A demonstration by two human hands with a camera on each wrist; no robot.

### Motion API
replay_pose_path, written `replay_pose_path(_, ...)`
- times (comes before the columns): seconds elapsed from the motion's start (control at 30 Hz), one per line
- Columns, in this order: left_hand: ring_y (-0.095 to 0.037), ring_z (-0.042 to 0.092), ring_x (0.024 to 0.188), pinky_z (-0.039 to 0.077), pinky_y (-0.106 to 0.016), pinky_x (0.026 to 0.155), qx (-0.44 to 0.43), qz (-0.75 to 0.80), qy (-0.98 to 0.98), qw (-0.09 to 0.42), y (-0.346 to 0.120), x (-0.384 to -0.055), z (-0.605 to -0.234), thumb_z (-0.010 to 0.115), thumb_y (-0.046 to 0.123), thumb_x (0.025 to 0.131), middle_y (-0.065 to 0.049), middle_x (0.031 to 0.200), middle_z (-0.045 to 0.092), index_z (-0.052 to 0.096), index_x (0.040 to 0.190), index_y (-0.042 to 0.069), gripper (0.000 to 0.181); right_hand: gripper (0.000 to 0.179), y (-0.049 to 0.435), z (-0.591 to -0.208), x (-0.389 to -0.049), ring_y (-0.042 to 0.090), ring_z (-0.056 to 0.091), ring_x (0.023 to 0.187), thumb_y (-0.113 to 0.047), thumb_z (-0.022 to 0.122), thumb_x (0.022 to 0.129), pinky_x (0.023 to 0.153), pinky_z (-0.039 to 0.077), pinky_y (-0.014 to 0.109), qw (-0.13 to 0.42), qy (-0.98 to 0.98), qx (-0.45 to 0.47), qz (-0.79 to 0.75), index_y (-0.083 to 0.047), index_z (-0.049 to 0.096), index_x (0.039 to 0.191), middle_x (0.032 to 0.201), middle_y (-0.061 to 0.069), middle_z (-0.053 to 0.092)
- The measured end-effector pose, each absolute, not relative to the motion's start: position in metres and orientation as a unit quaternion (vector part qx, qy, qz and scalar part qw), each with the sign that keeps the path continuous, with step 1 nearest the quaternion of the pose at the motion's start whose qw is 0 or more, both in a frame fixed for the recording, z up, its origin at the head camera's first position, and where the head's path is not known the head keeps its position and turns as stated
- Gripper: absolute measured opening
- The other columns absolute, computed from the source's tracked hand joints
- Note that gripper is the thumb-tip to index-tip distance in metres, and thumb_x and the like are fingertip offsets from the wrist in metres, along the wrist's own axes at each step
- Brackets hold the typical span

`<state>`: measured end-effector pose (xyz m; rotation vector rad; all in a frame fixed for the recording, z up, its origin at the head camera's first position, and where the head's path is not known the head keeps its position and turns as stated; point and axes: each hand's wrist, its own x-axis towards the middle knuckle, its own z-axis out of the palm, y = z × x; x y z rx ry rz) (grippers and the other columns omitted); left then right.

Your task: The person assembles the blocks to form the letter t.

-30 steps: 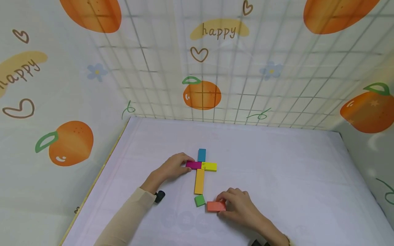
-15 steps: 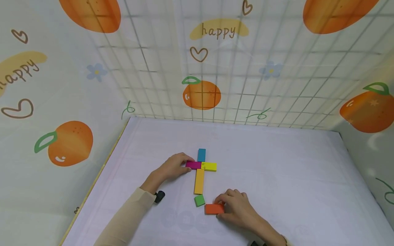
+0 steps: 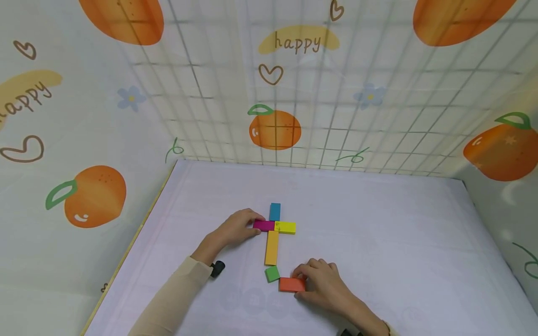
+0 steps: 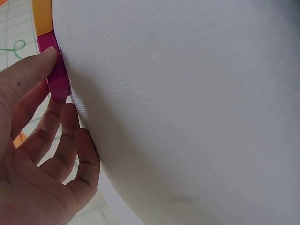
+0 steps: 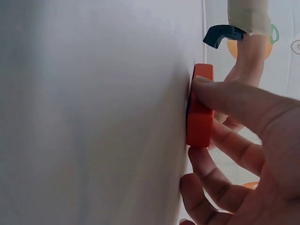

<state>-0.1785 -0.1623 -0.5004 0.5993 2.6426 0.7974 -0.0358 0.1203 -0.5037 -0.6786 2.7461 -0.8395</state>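
Note:
My left hand point(image 3: 237, 227) pinches the magenta block point(image 3: 264, 226) between thumb and fingers; the left wrist view shows the thumb across the side of that magenta block point(image 4: 57, 75). Its right end meets a yellow block point(image 3: 286, 227). A blue block point(image 3: 275, 212) stands at the far side of this joint, and a longer orange-yellow block point(image 3: 271, 248) runs toward me from it. At its near end lies a small green block point(image 3: 272, 274), turned at an angle. My right hand point(image 3: 325, 284) pinches a red-orange block point(image 3: 291, 284), whose left corner is right by the green one.
The blocks lie on a white tabletop point(image 3: 378, 233). Behind it hangs a pale curtain point(image 3: 311, 93) printed with oranges and hearts, in front of a grid. A yellow edge point(image 3: 130, 247) runs down the table's left side. A black wrist device point(image 3: 217, 269) sits at the left cuff.
My right hand has shifted the red-orange block slightly left and toward me, then a touch away again, closer to the green block's near corner. The left hand keeps its hold on the magenta block.

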Motion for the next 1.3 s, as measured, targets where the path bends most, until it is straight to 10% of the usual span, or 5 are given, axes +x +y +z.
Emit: replay_pose_path(1.3,-0.016,0.054,0.104,0.051,-0.034,0.087,0.182,0.260,0.936,0.150,-0.169,-0.171,-0.499,0.077,0.028,0.090,0.000,0.123,0.056,0.057,0.140,0.018,0.055,0.033,0.134,-0.501,-0.044,0.007,0.052,0.084,-0.040,0.081,0.084,0.077,0.034,0.037,0.071,0.906,-0.195,-0.369,-0.022,0.068,0.109,0.093,-0.014,0.059)
